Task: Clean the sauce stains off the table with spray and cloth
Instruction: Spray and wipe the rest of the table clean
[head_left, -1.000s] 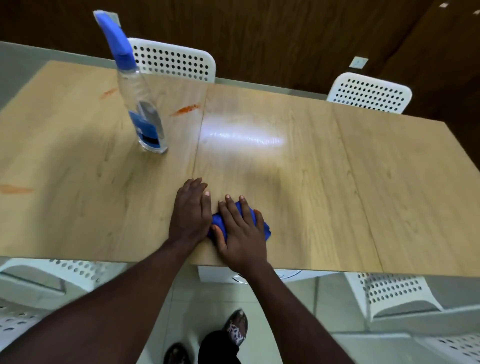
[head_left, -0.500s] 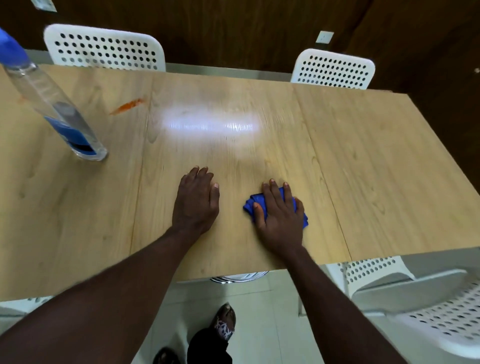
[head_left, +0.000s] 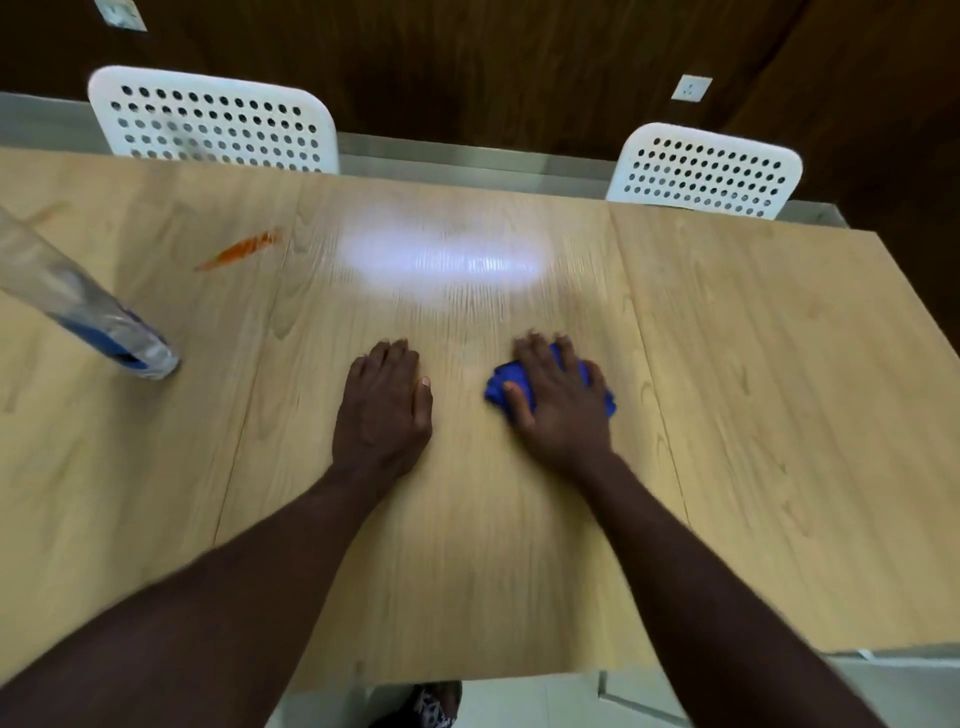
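Orange sauce, a narrow streak (head_left: 240, 250), lies on the far left part of the table (head_left: 753, 389). Its long axis runs diagonally, the far end pointing right and the near end trailing left toward the spray bottle (head_left: 78, 306). A fainter smear (head_left: 47, 212) shows beyond the bottle at the left edge, too blurred to read well. The bottle's base sits near and to the left of the streak, and its top is cut off by the frame.

The blue cloth (head_left: 506, 384) is bunched on the middle panel, well apart from the streak, to its right and nearer the person. The right hand (head_left: 561, 410) presses it down with fingers laid fairly straight over the top, thumb along its left edge, not clenched round it. The left hand (head_left: 382, 410) rests flat on bare wood between cloth and streak, fingers relaxed, holding nothing.

So the stain lies away and to the left of the cloth, past the left hand, which is the nearer hand to both streak and bottle. By my judgement the cloth must travel leftward and away, and a wipe along the streak's diagonal would suit
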